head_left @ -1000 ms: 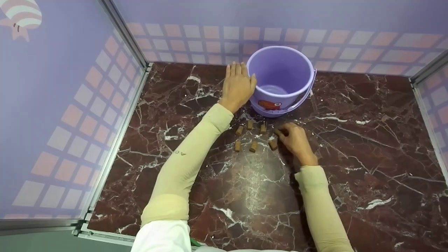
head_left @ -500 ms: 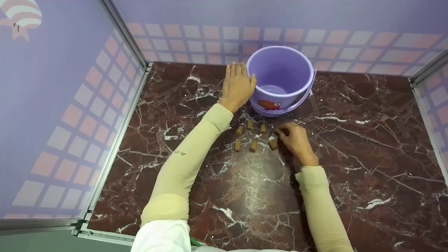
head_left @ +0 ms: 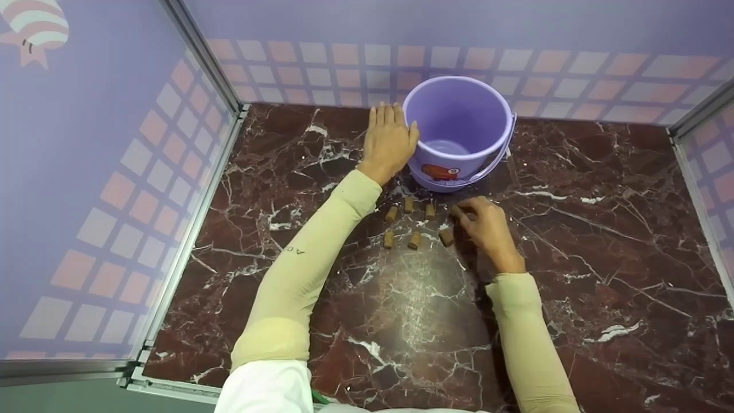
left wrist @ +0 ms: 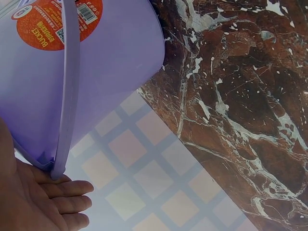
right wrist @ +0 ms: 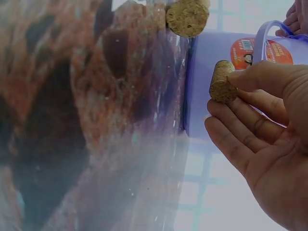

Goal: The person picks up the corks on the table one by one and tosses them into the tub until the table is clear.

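Right hand (head_left: 485, 228) pinching part-hidden cork (right wrist: 222, 83), wrist-view left hand (left wrist: 38, 201) cropped

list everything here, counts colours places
bucket: 1, purple, by back panel
label: 1, red, on bucket
loose corks: 6, brown, before bucket
held cork: 1, brown, right hand
table: 1, marbled maroon, beneath
panels: 3, purple, back and sides
metal strips: several, silver, panel edges
unclear object: 1, green, bottom edge
upper sleeve: 1, white, bottom, left of centre
forearm sleeves: 2, pale yellow, foreground
left hand: 1, bare, touching bucket
right hand: 1, bare, pinching held cork
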### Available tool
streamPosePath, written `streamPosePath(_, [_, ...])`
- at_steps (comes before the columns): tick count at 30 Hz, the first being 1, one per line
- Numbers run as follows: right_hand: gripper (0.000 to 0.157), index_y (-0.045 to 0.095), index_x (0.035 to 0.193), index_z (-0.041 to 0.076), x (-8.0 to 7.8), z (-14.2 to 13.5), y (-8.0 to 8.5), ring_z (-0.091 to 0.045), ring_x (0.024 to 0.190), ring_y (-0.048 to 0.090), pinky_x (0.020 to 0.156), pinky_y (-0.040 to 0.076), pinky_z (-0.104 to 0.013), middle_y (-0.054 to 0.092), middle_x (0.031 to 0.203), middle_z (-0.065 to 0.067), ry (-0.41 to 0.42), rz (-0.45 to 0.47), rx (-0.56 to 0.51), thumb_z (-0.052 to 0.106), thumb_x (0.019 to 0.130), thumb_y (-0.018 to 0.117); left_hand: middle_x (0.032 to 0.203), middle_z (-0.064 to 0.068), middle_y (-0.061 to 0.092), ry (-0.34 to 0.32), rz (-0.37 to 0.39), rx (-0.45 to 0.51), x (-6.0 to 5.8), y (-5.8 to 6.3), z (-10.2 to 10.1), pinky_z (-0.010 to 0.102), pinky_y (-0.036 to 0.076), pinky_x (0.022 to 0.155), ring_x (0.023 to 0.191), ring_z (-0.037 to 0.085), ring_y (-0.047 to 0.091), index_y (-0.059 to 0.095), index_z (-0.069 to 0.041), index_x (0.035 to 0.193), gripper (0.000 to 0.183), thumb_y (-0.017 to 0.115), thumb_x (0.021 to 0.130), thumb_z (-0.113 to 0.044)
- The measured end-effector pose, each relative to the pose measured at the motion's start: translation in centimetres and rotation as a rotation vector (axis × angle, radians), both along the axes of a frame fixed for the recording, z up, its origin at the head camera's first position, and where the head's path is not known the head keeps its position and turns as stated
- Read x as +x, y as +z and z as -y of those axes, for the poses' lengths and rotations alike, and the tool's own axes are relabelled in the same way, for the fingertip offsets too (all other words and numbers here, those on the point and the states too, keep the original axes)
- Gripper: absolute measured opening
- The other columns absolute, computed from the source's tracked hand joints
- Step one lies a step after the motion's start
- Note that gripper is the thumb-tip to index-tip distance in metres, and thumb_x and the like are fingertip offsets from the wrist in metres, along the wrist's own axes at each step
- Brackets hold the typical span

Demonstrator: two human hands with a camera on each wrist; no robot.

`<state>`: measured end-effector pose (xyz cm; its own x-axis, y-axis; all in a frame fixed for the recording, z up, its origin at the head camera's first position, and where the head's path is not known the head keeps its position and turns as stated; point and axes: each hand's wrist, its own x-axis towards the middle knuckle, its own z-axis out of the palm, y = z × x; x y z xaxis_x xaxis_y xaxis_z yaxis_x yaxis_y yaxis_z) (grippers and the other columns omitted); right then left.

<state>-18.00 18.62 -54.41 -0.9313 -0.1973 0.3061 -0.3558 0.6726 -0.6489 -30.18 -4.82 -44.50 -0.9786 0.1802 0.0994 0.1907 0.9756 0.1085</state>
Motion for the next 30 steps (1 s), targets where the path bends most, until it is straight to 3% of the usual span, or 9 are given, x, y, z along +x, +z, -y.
streamPosePath(20, [0.014, 0.077, 0.104, -0.006, 0.4, -0.1, 2.0, -0.039, 0.092, 0.07, 0.088, 0.058, -0.052, 0.073, 0.098, -0.02, -0.02, -0.074, -0.063, -0.004, 0.091, 0.078, 0.168, 0.027, 0.031, -0.006, 0.023, 0.008, 0.0, 0.0, 0.1, 0.048, 0.003, 0.131, 0.159, 0.039, 0.022, 0.029, 0.008, 0.163, 0.069, 0.022, 0.115, -0.041])
streamPosePath(30, [0.019, 0.077, 0.106, -0.007, 0.5, -0.3, 3.1, -0.038, 0.093, 0.072, 0.087, 0.059, -0.052, 0.073, 0.1, -0.02, 0.01, -0.129, -0.079, -0.01, 0.087, 0.076, 0.162, 0.028, 0.041, -0.012, -0.047, 0.011, 0.1, -0.1, 0.1, 0.048, 0.011, 0.131, 0.155, 0.041, 0.032, 0.038, 0.01, 0.158, 0.065, 0.029, 0.115, -0.038])
